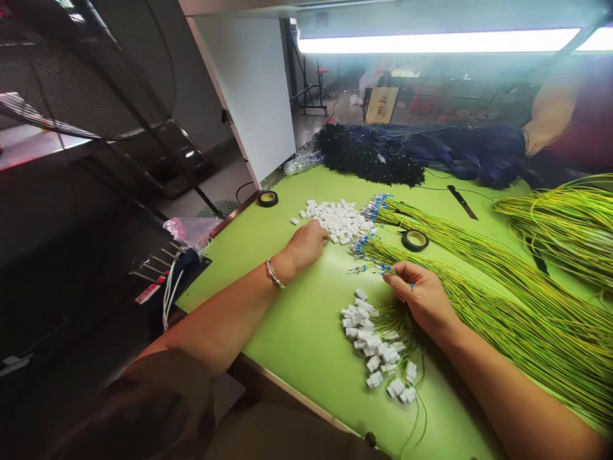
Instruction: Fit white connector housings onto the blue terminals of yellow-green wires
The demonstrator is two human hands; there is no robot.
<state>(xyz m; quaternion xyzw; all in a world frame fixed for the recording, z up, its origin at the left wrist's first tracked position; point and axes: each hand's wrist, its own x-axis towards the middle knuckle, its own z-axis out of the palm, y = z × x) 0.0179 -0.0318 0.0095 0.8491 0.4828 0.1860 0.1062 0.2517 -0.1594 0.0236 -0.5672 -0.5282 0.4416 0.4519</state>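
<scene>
My left hand [309,245] reaches into a heap of loose white plastic connectors [341,219] on the green table [297,319], fingers curled together at the heap's edge. My right hand [421,295] pinches the blue-tipped ends of a few yellow-green wires [383,268] drawn from a long bundle [502,300]. Below that hand lies a pile of wires fitted with white connectors [380,348].
Two tape rolls [414,240] [267,199] lie on the table, along with a black knife [462,202]. Black and dark blue wire bundles [383,156] fill the far edge. Another yellow-green bundle [565,223] lies at right. A fan guard [86,96] stands at left.
</scene>
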